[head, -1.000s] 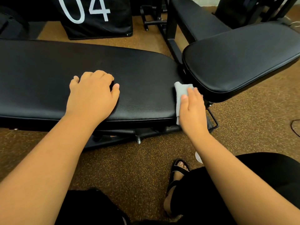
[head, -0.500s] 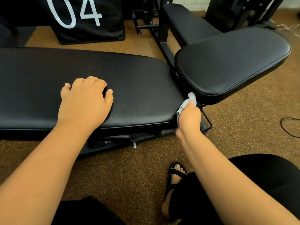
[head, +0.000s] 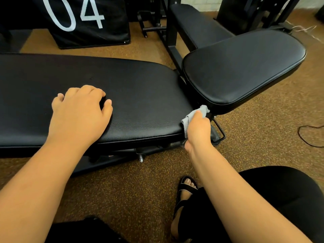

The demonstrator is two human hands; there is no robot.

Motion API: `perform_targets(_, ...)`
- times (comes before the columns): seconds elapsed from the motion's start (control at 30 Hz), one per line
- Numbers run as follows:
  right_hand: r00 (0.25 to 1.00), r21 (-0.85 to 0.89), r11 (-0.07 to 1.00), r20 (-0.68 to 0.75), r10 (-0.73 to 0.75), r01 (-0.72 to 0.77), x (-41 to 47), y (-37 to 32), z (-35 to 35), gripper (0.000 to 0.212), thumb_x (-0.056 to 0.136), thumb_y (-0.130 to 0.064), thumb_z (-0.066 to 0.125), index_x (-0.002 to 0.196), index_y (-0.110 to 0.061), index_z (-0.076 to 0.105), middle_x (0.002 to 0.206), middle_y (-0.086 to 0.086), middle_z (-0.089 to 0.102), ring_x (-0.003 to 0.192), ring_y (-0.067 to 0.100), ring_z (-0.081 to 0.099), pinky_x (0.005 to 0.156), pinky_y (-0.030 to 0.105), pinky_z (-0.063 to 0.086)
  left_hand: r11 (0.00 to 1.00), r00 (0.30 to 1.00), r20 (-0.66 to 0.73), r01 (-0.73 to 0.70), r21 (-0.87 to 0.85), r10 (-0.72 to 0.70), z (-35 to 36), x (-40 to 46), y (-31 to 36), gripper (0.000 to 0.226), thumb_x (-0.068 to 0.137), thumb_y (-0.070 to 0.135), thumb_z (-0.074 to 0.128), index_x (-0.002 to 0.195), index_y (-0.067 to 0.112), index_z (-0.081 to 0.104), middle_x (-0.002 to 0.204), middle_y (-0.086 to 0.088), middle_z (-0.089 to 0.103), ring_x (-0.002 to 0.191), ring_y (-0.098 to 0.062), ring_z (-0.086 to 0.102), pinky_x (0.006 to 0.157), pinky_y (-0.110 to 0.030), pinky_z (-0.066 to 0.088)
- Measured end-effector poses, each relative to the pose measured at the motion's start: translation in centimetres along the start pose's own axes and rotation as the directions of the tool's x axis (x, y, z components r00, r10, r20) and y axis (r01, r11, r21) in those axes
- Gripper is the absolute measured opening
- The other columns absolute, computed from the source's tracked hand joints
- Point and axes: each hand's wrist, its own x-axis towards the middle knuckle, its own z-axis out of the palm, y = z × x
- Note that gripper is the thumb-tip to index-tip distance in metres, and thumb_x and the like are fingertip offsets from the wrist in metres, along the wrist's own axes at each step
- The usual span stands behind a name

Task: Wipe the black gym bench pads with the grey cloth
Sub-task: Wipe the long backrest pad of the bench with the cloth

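In the head view, the long back pad (head: 91, 88) of the black gym bench fills the left and middle of the frame, lying flat; the shorter seat pad (head: 245, 67) sits tilted at the upper right, its near end just beside the back pad's right end, a narrow gap between them; the left hand (head: 78, 113) rests on the back pad near its front edge, fingers loosely curled over the vinyl and gripping nothing, seemingly as a brace; the right hand (head: 198, 128) is at the lower middle-right of the frame, its grip closed around the bunched grey cloth (head: 194, 114), which pokes out above the knuckles and touches the back pad's right corner, just under the seat pad's lower edge; the fingers themselves are hidden behind the hand; brown speckled floor (head: 263, 128) lies below, and a black box marked 04 (head: 78, 18) stands at the upper left; as for progress, neither pad shows any visible streak or damp patch, so what has been wiped cannot be told; the cloth is working the junction, and the seat pad's broad top likely remains to be done.
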Motion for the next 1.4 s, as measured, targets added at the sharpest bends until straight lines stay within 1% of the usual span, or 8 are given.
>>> perform_targets(0.1, 0.992, -0.110, 0.988, -0.037, -0.117, 0.113, -1.5, 1.8, 0.3, 0.041, 0.086, -0.042, 0.039, 0.111, -0.015, 0.056, 0.106, 0.009, 0.065, 0.091, 0.020, 0.065, 0.085, 0.038, 0.053, 1.000, 1.000, -0.013, 0.001, 0.005, -0.001, 0.0, 0.0, 0.0, 0.036, 0.096, 0.037, 0.044, 0.118, 0.014, 0.062, 0.122, -0.007, 0.061, 0.112, -0.038, 0.052, 0.097, -0.062, 0.037)
perform_targets(0.2, 0.968, -0.196, 0.949, 0.008, -0.251, 0.247, -4.3, 4.0, 0.2, 0.070, 0.094, -0.042, 0.044, 0.153, -0.018, 0.016, 0.154, 0.004, 0.030, 0.140, 0.018, 0.032, 0.116, 0.036, 0.029, 1.000, 1.000, -0.023, 0.002, 0.006, -0.002, 0.0, 0.0, 0.0, 0.036, 0.096, 0.036, 0.046, 0.117, 0.013, 0.063, 0.121, -0.007, 0.062, 0.110, -0.039, 0.053, 0.096, -0.062, 0.038)
perform_targets(0.5, 0.976, 0.033, 0.983, 0.121, -0.183, 0.180, 0.1, -0.4, -0.1, 0.024, 0.099, -0.014, 0.028, 0.109, -0.014, 0.049, 0.057, -0.007, 0.036, 0.044, 0.008, 0.032, 0.045, 0.020, 0.035, 1.000, 1.000, -0.018, -0.005, 0.002, 0.005, 0.2, 0.0, -0.1, 0.036, 0.096, 0.037, 0.044, 0.118, 0.014, 0.061, 0.122, -0.007, 0.060, 0.113, -0.038, 0.052, 0.099, -0.062, 0.035)
perform_targets(0.6, 0.934, -0.420, 0.839, 0.071, -0.351, 0.347, -1.3, 0.6, -0.4, 0.036, 0.096, -0.026, 0.039, 0.126, -0.007, 0.047, 0.109, 0.010, 0.062, 0.099, 0.024, 0.060, 0.091, 0.037, 0.044, 1.000, 1.000, -0.014, 0.000, 0.004, 0.000, 0.2, 0.0, -0.1, 0.037, 0.096, 0.038, 0.044, 0.119, 0.015, 0.061, 0.123, -0.006, 0.060, 0.113, -0.036, 0.052, 0.099, -0.061, 0.035)
perform_targets(0.67, 0.842, -0.657, 0.564, 0.216, -0.495, 0.500, -3.9, 2.0, -0.8, 0.055, 0.099, -0.036, 0.033, 0.143, -0.003, 0.034, 0.149, 0.020, 0.033, 0.138, 0.036, 0.029, 0.114, 0.041, 0.021, 1.000, 1.000, -0.012, 0.003, 0.012, -0.003, 0.2, 0.1, -0.1, 0.037, 0.096, 0.039, 0.043, 0.118, 0.015, 0.061, 0.122, -0.005, 0.060, 0.112, -0.035, 0.052, 0.099, -0.061, 0.035)
perform_targets(0.87, 0.550, -0.616, -0.034, 0.726, -0.413, 0.787, -6.5, 0.8, 0.7, 0.058, 0.099, -0.045, 0.014, 0.148, -0.020, 0.031, 0.156, 0.004, 0.031, 0.148, 0.028, 0.015, 0.118, 0.050, 0.008, 1.000, 1.000, -0.007, 0.004, 0.004, -0.004, 0.2, 0.1, -0.1, 0.036, 0.096, 0.039, 0.043, 0.117, 0.017, 0.061, 0.120, -0.003, 0.060, 0.113, -0.032, 0.052, 0.102, -0.060, 0.034)
perform_targets(1.1, 0.634, -0.672, -0.073, 0.724, -0.272, 0.737, -2.8, -1.9, 4.4, 0.048, 0.101, -0.041, 0.022, 0.144, -0.023, 0.030, 0.157, 0.003, 0.023, 0.145, 0.029, 0.016, 0.116, 0.058, 0.012, 1.000, 1.000, -0.011, -0.006, -0.013, 0.006, 0.3, -0.1, -0.2, 0.036, 0.097, 0.038, 0.041, 0.120, 0.017, 0.060, 0.122, -0.002, 0.059, 0.115, -0.030, 0.051, 0.105, -0.058, 0.032)
perform_targets(1.4, 0.317, -0.321, -0.001, 0.934, -0.164, 0.947, -8.1, -0.5, 1.9, 0.058, 0.098, -0.054, 0.010, 0.152, -0.035, 0.018, 0.161, -0.012, 0.014, 0.149, 0.008, -0.001, 0.121, 0.040, -0.006, 0.904, 0.971, -0.235, -0.061, -0.422, -0.045, -0.6, -0.7, -1.5, 0.028, 0.099, 0.026, 0.043, 0.123, 0.018, 0.056, 0.127, 0.003, 0.054, 0.113, -0.020, 0.047, 0.094, -0.042, 0.043)
